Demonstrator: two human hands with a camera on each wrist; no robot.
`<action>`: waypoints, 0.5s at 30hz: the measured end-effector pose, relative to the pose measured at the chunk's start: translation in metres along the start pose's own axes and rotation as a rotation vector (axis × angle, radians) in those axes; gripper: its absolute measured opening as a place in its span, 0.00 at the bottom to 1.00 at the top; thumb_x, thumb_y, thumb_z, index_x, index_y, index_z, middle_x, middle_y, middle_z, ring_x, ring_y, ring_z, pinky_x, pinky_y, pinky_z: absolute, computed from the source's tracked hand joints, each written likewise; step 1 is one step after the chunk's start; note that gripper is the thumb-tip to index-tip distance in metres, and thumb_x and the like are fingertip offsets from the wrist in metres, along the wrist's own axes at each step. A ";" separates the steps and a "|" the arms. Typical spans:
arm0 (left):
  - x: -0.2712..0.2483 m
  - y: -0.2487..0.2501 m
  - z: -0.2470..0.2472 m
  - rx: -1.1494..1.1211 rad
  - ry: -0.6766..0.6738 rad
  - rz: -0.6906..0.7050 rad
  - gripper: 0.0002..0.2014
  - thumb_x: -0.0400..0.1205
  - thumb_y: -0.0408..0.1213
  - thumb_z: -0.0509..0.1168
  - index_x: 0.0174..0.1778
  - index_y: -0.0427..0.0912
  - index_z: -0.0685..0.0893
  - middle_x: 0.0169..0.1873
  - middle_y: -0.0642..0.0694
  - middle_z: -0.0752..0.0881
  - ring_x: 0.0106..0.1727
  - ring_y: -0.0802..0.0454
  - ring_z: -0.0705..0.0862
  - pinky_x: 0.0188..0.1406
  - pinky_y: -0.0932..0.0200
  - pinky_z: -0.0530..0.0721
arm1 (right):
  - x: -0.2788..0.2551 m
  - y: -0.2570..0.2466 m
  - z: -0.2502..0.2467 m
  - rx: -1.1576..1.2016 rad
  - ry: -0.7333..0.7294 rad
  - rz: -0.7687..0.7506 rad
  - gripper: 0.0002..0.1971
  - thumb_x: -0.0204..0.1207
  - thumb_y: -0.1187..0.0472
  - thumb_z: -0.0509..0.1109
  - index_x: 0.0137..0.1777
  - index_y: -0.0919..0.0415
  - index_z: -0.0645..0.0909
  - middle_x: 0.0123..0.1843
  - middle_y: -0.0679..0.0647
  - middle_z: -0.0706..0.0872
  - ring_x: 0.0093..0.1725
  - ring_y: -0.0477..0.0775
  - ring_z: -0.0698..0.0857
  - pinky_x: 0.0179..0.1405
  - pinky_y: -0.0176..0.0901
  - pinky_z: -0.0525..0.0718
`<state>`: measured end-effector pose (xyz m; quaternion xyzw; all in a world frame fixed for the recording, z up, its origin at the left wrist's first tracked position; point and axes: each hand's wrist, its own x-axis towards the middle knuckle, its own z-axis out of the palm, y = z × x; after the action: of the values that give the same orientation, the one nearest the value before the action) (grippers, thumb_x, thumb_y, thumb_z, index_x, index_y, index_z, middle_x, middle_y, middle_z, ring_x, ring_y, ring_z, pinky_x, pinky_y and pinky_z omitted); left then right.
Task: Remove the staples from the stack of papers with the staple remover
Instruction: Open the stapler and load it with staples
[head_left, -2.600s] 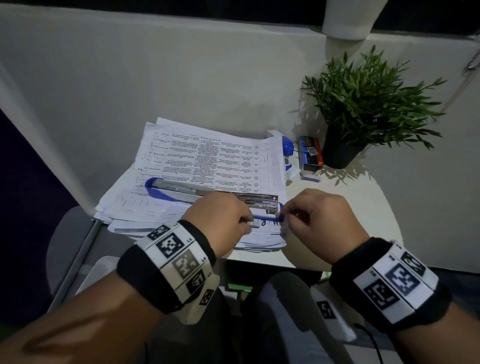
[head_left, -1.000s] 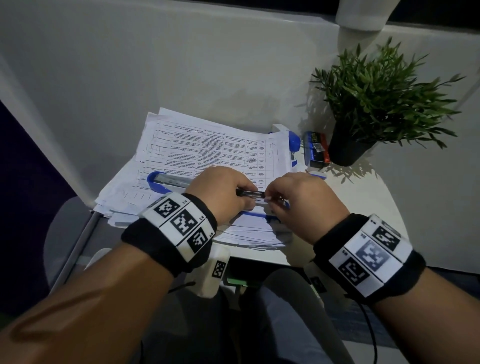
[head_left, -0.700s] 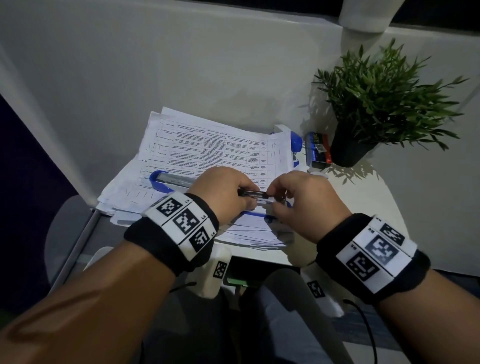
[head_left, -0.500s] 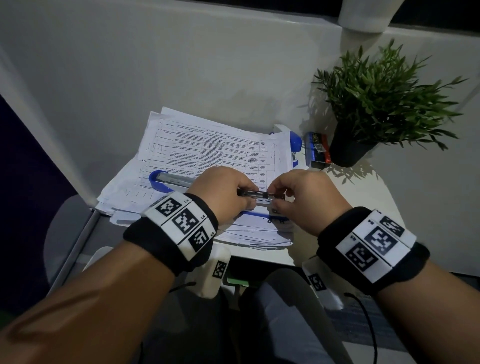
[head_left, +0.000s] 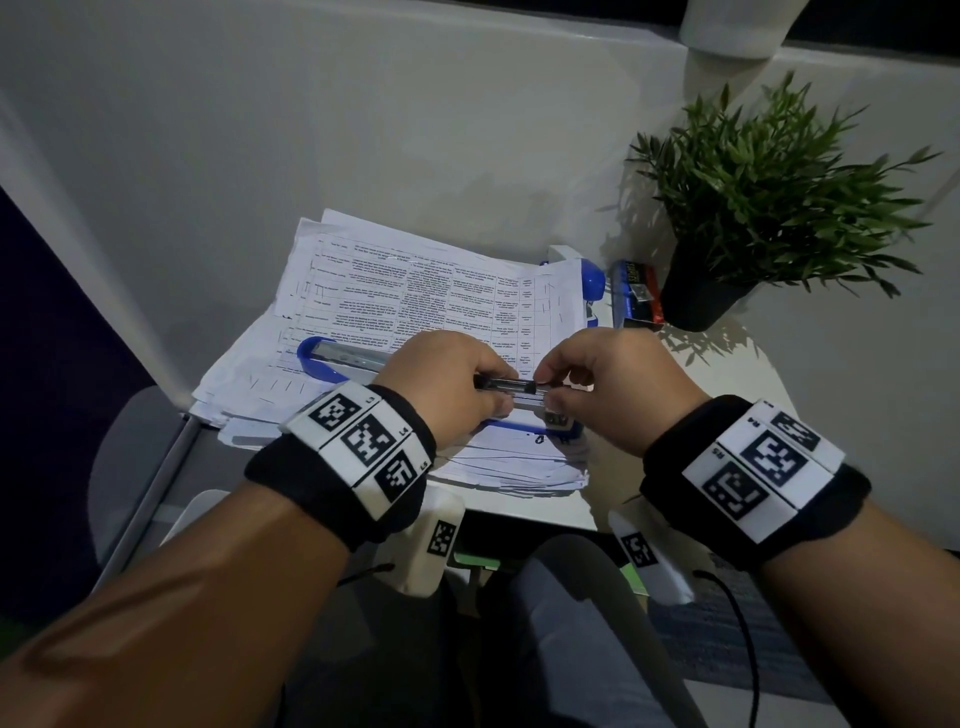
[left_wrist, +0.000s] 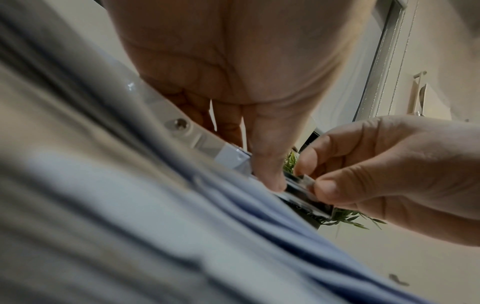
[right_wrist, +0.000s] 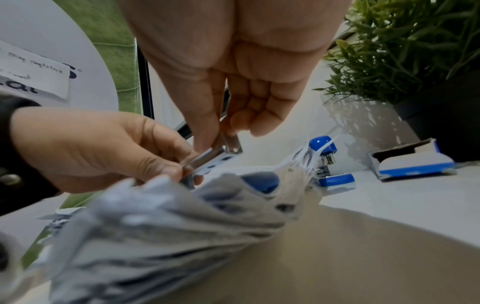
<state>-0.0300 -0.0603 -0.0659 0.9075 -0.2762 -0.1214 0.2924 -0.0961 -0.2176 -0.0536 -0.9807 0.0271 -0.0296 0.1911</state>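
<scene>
A stack of printed papers (head_left: 415, 291) lies on the small white table (head_left: 737, 395). On the stack rests a long blue stapler tool (head_left: 332, 358) with its metal arm (head_left: 511, 385) raised. My left hand (head_left: 496, 397) grips that arm from the left, thumb on its near side (left_wrist: 267, 164). My right hand (head_left: 548, 387) pinches the arm's tip between thumb and forefinger (right_wrist: 210, 142). In the right wrist view the shiny metal arm (right_wrist: 207, 158) sits just above the papers' curled front corners (right_wrist: 182, 216). No staple is visible.
A small blue stapler (right_wrist: 327, 162) stands behind the stack, an open staple box (right_wrist: 410, 162) beside it. A potted green plant (head_left: 769, 208) fills the back right corner. A white wall (head_left: 363, 130) runs close behind. The table edge is just under my wrists.
Since 2.6 s ago my right hand has moved left onto the tip of the metal arm, and both hands now hold it. Over the last second only the right fingers shifted slightly.
</scene>
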 end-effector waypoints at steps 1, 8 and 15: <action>0.000 0.000 0.000 0.002 -0.001 0.001 0.13 0.75 0.41 0.74 0.55 0.53 0.89 0.42 0.55 0.86 0.44 0.56 0.84 0.54 0.57 0.83 | 0.000 0.000 0.001 0.008 -0.004 0.003 0.08 0.76 0.63 0.74 0.54 0.55 0.89 0.44 0.45 0.82 0.44 0.44 0.76 0.44 0.32 0.69; 0.002 -0.003 0.001 0.039 0.004 0.006 0.15 0.75 0.43 0.74 0.57 0.54 0.87 0.43 0.57 0.84 0.46 0.59 0.80 0.48 0.67 0.75 | -0.003 0.003 0.004 0.000 -0.003 -0.051 0.11 0.73 0.61 0.78 0.55 0.57 0.91 0.51 0.52 0.85 0.50 0.51 0.79 0.48 0.37 0.69; 0.003 -0.005 0.001 0.043 0.020 0.010 0.15 0.75 0.44 0.73 0.58 0.55 0.87 0.46 0.57 0.84 0.47 0.61 0.78 0.50 0.67 0.72 | -0.015 0.008 0.006 -0.051 0.019 -0.014 0.12 0.76 0.59 0.75 0.59 0.54 0.89 0.52 0.51 0.80 0.56 0.53 0.79 0.48 0.37 0.65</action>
<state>-0.0262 -0.0596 -0.0699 0.9134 -0.2802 -0.1050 0.2760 -0.1105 -0.2212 -0.0631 -0.9851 0.0228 -0.0396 0.1656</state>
